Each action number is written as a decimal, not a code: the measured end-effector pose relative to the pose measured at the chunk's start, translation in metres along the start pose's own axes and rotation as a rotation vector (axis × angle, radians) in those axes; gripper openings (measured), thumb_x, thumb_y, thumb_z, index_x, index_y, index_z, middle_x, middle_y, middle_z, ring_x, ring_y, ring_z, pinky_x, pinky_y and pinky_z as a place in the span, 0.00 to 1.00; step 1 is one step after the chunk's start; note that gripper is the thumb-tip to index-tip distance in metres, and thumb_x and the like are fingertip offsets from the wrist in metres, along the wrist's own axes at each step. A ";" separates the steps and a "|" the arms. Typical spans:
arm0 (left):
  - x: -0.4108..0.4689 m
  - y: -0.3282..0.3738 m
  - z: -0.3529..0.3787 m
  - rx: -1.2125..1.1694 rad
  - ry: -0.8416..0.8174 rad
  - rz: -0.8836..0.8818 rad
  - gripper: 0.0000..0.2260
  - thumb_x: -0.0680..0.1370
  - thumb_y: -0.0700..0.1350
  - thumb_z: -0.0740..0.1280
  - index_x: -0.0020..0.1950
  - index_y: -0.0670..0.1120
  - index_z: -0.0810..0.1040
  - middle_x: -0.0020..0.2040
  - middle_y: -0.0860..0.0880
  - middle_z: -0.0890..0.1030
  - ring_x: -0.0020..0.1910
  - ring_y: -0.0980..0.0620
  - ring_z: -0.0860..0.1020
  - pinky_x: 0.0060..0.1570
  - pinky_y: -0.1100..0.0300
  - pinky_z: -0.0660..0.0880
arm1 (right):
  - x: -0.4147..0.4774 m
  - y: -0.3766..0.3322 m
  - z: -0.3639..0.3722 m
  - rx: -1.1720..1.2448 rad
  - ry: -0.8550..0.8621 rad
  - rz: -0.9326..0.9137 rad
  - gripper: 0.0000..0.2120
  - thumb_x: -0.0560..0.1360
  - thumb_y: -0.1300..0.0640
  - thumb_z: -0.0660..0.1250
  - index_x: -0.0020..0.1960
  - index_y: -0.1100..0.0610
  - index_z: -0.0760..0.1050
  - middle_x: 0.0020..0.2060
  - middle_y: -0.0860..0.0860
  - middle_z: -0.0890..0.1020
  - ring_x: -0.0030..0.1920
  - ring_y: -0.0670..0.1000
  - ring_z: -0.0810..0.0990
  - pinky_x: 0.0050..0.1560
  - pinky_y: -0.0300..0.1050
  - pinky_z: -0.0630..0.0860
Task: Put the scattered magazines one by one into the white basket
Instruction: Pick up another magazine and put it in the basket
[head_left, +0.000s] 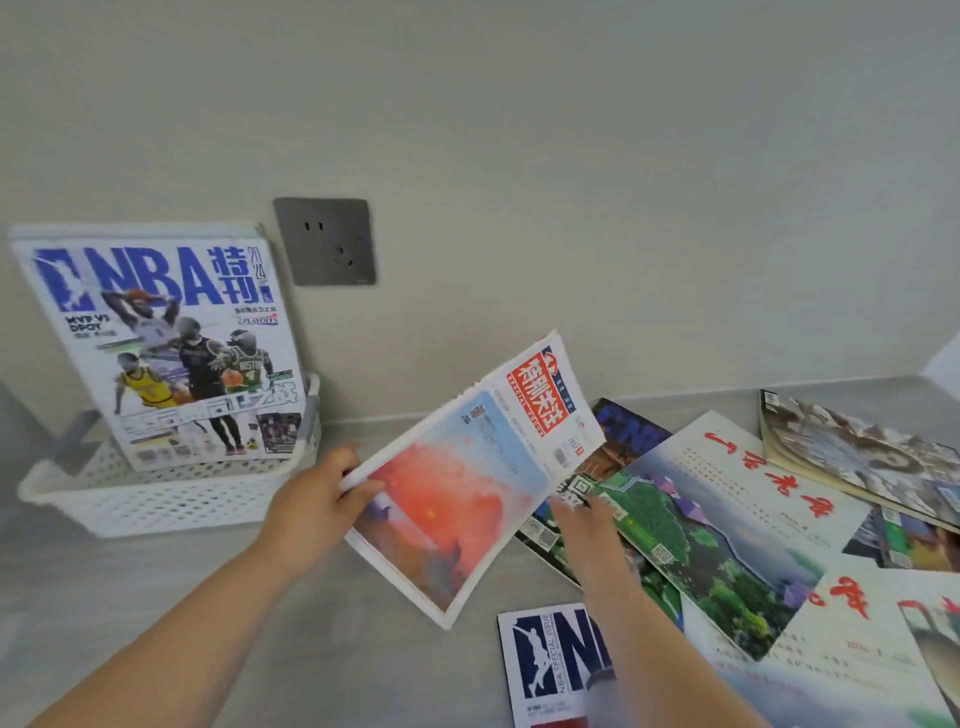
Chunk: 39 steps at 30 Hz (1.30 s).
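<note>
Nearest the camera, an NBA special issue (550, 660) lay flat on the grey desk (208, 623). Above it the left hand (317, 499) was closed on the corner of a red-sunset magazine (457, 499), holding it tilted above the desk. Beside it the right hand (587, 525) rested fingers-down on the scattered magazines (727, 535), its grip unclear. Well to the left, one NBA magazine (166, 348) stood upright in the white basket (156, 504) against the wall.

White perforated plastic basket (171, 501), glossy paper magazine covers (727, 525), matt grey smooth surface (156, 582), dark brushed-look socket plate (324, 241), matt wall (571, 156).
</note>
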<state>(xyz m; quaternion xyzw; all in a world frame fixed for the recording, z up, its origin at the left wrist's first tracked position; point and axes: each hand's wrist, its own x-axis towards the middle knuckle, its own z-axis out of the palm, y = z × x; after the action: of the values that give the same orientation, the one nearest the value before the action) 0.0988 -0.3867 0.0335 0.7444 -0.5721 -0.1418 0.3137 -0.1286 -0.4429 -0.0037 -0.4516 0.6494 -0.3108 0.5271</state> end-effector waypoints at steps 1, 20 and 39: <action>-0.002 -0.003 -0.009 -0.047 0.010 -0.012 0.16 0.73 0.44 0.66 0.31 0.52 0.61 0.28 0.51 0.76 0.31 0.49 0.73 0.29 0.60 0.63 | -0.002 -0.010 0.006 0.107 -0.060 -0.012 0.23 0.76 0.57 0.60 0.69 0.58 0.60 0.66 0.58 0.71 0.61 0.56 0.72 0.59 0.49 0.69; 0.048 -0.114 -0.158 -0.310 0.404 -0.007 0.10 0.76 0.38 0.60 0.56 0.47 0.74 0.47 0.53 0.77 0.45 0.53 0.76 0.45 0.63 0.69 | -0.046 -0.202 0.164 0.077 -0.243 -0.734 0.13 0.72 0.68 0.63 0.35 0.52 0.73 0.33 0.46 0.79 0.28 0.40 0.78 0.26 0.31 0.76; 0.087 -0.198 -0.144 -0.167 0.281 -0.410 0.09 0.74 0.38 0.64 0.54 0.39 0.77 0.56 0.40 0.80 0.53 0.40 0.78 0.50 0.54 0.73 | 0.017 -0.150 0.266 -0.075 -0.199 -0.511 0.13 0.73 0.64 0.65 0.33 0.49 0.73 0.32 0.43 0.79 0.33 0.41 0.77 0.32 0.32 0.73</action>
<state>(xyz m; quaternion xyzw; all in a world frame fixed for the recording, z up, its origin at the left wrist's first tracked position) 0.3585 -0.3951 0.0315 0.8287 -0.3466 -0.1442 0.4151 0.1665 -0.4989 0.0550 -0.6483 0.4706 -0.3634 0.4755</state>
